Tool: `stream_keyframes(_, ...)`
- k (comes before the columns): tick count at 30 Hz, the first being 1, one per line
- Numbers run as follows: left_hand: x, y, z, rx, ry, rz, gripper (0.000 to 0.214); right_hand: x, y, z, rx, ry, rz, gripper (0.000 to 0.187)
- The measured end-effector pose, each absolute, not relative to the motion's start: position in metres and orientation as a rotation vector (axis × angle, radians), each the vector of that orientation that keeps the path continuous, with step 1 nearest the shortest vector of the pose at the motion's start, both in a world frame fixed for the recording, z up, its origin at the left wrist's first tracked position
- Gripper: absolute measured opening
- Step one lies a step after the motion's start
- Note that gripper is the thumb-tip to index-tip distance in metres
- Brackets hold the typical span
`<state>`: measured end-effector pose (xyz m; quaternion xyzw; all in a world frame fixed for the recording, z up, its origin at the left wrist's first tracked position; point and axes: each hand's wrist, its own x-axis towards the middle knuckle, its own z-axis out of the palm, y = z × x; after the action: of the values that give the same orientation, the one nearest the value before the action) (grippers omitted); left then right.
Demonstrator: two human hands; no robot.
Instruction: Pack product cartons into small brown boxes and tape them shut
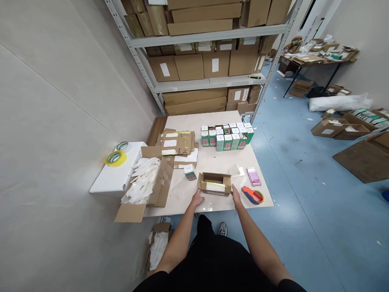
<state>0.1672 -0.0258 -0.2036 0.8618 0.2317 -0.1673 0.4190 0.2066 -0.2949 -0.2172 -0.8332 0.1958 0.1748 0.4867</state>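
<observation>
Left hand (197, 199) and right hand (236, 195) hold 1 small box (214, 179) (open, looks empty); big box (164, 178) holds white bags (142, 180).

Brown carton (214, 183), white label; green-white boxes (226, 137); orange tape dispenser (253, 195); yellow tape roll (116, 158).

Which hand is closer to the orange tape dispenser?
Right. The right hand lies just beside the tape dispenser, at the open box's right end; the left hand is at the box's far end.

Green boxes (227, 137) — orange tape dispenser (253, 195)
</observation>
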Motion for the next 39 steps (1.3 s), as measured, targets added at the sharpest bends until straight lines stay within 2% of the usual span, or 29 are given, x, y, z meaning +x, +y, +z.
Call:
stream_keyframes(3, 0.168, -0.022, -0.181, 2.378, 0.745, -0.258, 0.066, 0.212, -0.292, -0.215, -1.971, 0.56, 0.502, 0.078)
stream_keyframes(6, 0.181, -0.032, -0.159, 2.527, 0.505, -0.092, 0.053, 0.213, -0.287, -0.211, -2.031, 0.541, 0.473, 0.072)
stream_keyframes(9, 0.205, -0.043, -0.147, 2.577, 0.167, -0.178, 0.049, 0.213, -0.284, -0.205, -2.074, 0.501, 0.37, 0.065)
stream_keyframes(12, 0.226, -0.044, -0.148, 2.586, 0.128, -0.31, 0.037, 0.215, -0.286, -0.197, -2.044, 0.461, 0.363, 0.061)
stream_keyframes(19, 0.226, -0.022, -0.165, 2.484, 0.038, -0.598, 0.037, 0.226, -0.293, -0.19, -2.083, 0.368, 0.495, 0.051)
stream_keyframes(21, 0.223, -0.02, -0.167, 2.487, -0.03, -0.697, 0.046, 0.231, -0.292, -0.188, -2.127, 0.339, 0.509, 0.05)
stream_keyframes(24, 0.213, -0.03, -0.172, 2.536, -0.079, -0.72, 0.069, 0.242, -0.285, -0.183, -2.233, 0.291, 0.572, 0.059)
stream_keyframes(31, 0.178, -0.07, -0.192, 2.661, 0.055, -0.553, 0.053, 0.248, -0.253, -0.172, -2.624, 0.238, 0.623, 0.082)
stream_keyframes(33, 0.176, -0.069, -0.194, 2.635, 0.07, -0.536, 0.055, 0.246, -0.251, -0.173, -2.651, 0.208, 0.598, 0.076)
stream_keyframes(37, 0.18, -0.054, -0.197, 2.549, 0.076, -0.507, 0.066, 0.245, -0.268, -0.18, -2.539, 0.213, 0.544, 0.044)
stream_keyframes(39, 0.179, -0.048, -0.201, 2.526, 0.094, -0.496, 0.066, 0.242, -0.285, -0.186, -2.411, 0.267, 0.454, 0.04)
